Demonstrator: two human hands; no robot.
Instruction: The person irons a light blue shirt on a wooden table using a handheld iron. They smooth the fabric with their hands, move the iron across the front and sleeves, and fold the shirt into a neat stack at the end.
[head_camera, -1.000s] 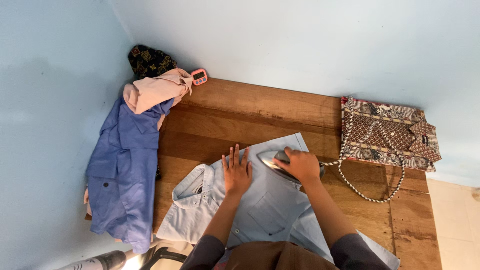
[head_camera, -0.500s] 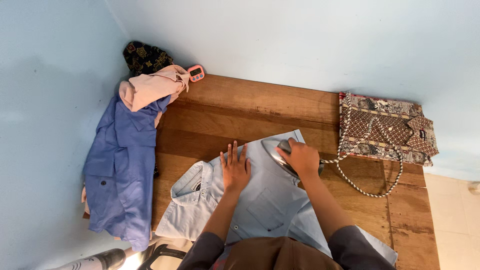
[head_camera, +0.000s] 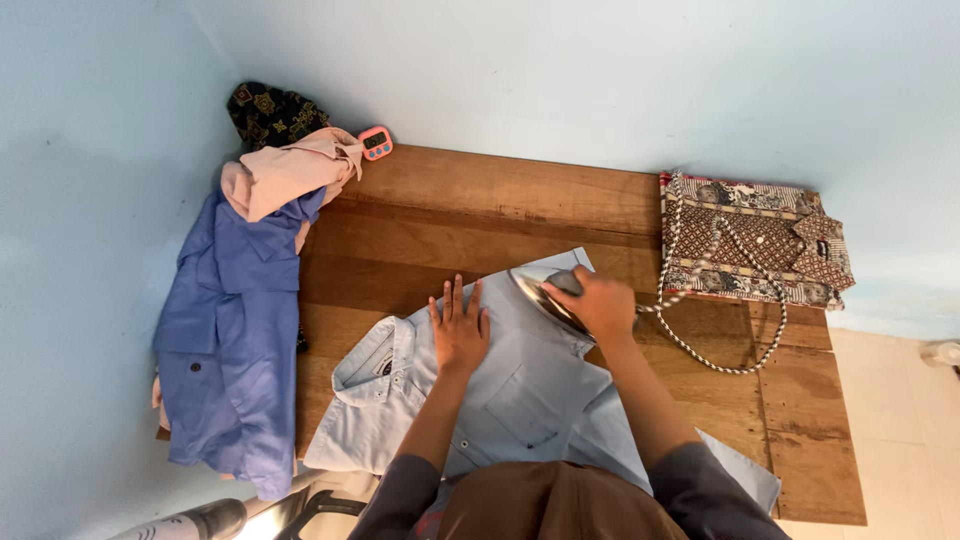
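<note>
Two hands, smooth metal iron (head_camera: 545, 292), soft pale-blue shirt (head_camera: 520, 400)

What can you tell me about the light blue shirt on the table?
The light blue shirt lies spread flat on the wooden table, collar to the left, with a chest pocket and small dark buttons. It looks like thin woven cloth. The left hand presses flat on it, and the right hand holds a shiny iron on its far edge.

Left hand (head_camera: 459, 330): flat, fingers spread, palm down, centre frame
Right hand (head_camera: 597, 303): curled in a grip, right of centre
</note>
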